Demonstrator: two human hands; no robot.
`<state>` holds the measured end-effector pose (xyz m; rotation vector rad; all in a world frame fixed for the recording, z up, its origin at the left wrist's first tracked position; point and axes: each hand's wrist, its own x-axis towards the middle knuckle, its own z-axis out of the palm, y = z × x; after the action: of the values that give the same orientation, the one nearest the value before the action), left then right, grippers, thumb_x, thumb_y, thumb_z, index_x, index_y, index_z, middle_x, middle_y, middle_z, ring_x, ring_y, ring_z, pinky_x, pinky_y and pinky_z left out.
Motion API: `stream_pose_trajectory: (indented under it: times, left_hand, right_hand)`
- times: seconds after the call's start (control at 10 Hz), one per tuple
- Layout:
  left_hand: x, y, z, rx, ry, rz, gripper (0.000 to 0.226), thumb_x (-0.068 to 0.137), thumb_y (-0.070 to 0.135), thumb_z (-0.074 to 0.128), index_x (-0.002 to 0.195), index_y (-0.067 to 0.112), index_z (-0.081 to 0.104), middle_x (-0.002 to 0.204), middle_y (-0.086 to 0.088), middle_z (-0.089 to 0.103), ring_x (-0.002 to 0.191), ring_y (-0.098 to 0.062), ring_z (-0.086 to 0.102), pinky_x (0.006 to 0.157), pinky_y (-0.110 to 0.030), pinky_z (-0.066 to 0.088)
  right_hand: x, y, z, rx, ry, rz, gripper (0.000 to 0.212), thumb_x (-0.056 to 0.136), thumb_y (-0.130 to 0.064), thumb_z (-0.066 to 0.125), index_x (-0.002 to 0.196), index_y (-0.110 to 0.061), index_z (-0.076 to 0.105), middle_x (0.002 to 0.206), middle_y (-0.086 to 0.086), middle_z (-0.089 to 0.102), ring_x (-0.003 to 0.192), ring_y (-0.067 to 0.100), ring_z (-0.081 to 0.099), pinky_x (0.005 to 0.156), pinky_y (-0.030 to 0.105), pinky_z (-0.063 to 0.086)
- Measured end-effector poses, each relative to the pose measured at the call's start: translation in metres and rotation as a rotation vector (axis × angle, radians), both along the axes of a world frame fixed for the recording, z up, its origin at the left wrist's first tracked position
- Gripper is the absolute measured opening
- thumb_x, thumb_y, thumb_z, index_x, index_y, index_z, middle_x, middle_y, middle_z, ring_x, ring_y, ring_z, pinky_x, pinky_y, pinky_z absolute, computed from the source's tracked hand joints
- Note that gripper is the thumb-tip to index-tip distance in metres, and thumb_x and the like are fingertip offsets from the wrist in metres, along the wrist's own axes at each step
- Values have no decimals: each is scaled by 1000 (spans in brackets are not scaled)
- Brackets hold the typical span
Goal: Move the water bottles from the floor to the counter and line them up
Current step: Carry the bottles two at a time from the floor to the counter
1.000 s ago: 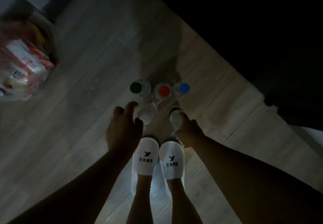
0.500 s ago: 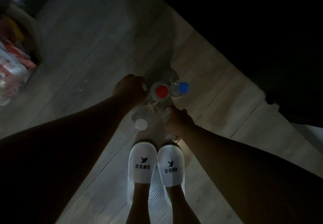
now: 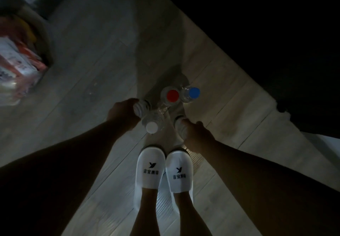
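the scene is dim. the upper right is a dark mass (image 3: pixel 257 33) in which we make out no detail. at the left edge a pile of coloured packaging (image 3: pixel 18 60) is blurred and cut off by the frame. both forearms run out of the picture at the lower corners.

the floor (image 3: pixel 92 51) is pale wood plank, with the boards laid on a diagonal. two white slippers (image 3: pixel 150 169) with a dark printed logo stand side by side on it, toes toward the bottles.

five bottles are grouped on the floor just ahead of the slippers. the red-capped bottle (image 3: pixel 172 95) and the blue-capped bottle (image 3: pixel 192 93) stand upright and touching on the far side. the white-capped bottle (image 3: pixel 151 125) stands nearer, between the two hands.

the left hand (image 3: pixel 123 114) reaches down with its fingers curled round the neck of the left-hand bottle (image 3: pixel 142 106). its cap colour cannot be read, and the fingertips are hidden behind it. the right hand (image 3: pixel 196 136) grips the right-hand bottle (image 3: pixel 179 125) from the side, covering most of its body. we cannot tell whether either gripped bottle rests on the floor or is raised off it
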<state>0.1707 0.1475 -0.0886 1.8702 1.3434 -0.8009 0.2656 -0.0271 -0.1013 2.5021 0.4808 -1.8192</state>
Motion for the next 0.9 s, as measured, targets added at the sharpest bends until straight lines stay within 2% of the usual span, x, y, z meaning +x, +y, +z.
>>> stream_pose_trajectory:
  times: [0.1, 0.2, 0.3, 0.4, 0.5, 0.6, 0.7, 0.8, 0.9]
  left_hand:
    - [-31, -8, 18, 23, 2, 39, 56, 90, 13, 60, 141, 21, 40, 127, -12, 59, 84, -20, 63, 72, -32, 57]
    - [-55, -11, 42, -10, 33, 132, 57, 89, 15, 61, 142, 22, 40, 123, -13, 62, 84, -22, 65, 77, -36, 58]
    - [-83, -17, 72, -47, 61, 218, 61, 86, 9, 64, 141, 25, 41, 118, -16, 66, 77, -25, 68, 74, -38, 60]
    - [-103, -23, 99, -77, 58, 280, 64, 86, 7, 64, 142, 27, 41, 116, -15, 66, 69, -23, 69, 68, -38, 61]
    - [-117, -37, 126, -78, 67, 289, 67, 86, 8, 64, 143, 28, 37, 119, -12, 64, 63, -16, 67, 58, -28, 60]
    - [-128, -50, 152, -60, 43, 317, 67, 86, 11, 64, 144, 29, 35, 121, -11, 62, 66, -14, 64, 54, -24, 57]
    - [-137, -61, 185, -51, 32, 329, 66, 86, 11, 63, 144, 29, 36, 128, -11, 55, 91, -23, 66, 72, -31, 58]
    - [-149, -68, 218, -52, 7, 354, 65, 86, 13, 63, 143, 29, 36, 130, -10, 53, 103, -26, 64, 83, -33, 55]
    - [-160, -71, 251, -73, -20, 382, 61, 85, 13, 63, 140, 26, 39, 127, -10, 55, 100, -25, 64, 76, -29, 53]
  right_hand:
    - [-7, -16, 24, -36, 9, 65, 59, 91, -12, 47, 146, -25, 28, 137, 18, 40, 121, 37, 47, 98, 40, 42]
    - [-16, -26, 48, -82, 10, 115, 56, 93, -13, 47, 145, -23, 29, 135, 17, 42, 118, 33, 50, 95, 37, 44]
    - [-23, -34, 75, -107, 9, 166, 57, 94, -15, 48, 146, -24, 26, 136, 16, 40, 119, 30, 50, 94, 34, 45]
    - [-28, -41, 106, -106, 17, 218, 56, 93, -13, 42, 146, -25, 27, 135, 16, 41, 119, 33, 50, 97, 37, 45]
    - [-34, -41, 138, -113, 10, 255, 57, 96, -18, 42, 148, -29, 21, 143, 15, 33, 125, 31, 47, 103, 37, 43]
    - [-41, -33, 170, -88, -4, 282, 54, 98, -24, 44, 147, -29, 21, 143, 14, 31, 125, 29, 47, 101, 34, 44]
    - [-46, -26, 200, -48, -13, 359, 51, 95, -22, 47, 143, -26, 28, 139, 14, 37, 123, 29, 49, 99, 35, 46]
    - [-57, -17, 233, -33, 13, 416, 48, 97, -23, 44, 142, -23, 28, 144, 13, 32, 128, 29, 43, 104, 35, 42]
    - [-71, -6, 262, -3, 49, 496, 46, 96, -17, 45, 140, -22, 34, 144, 14, 35, 125, 30, 46, 101, 37, 47]
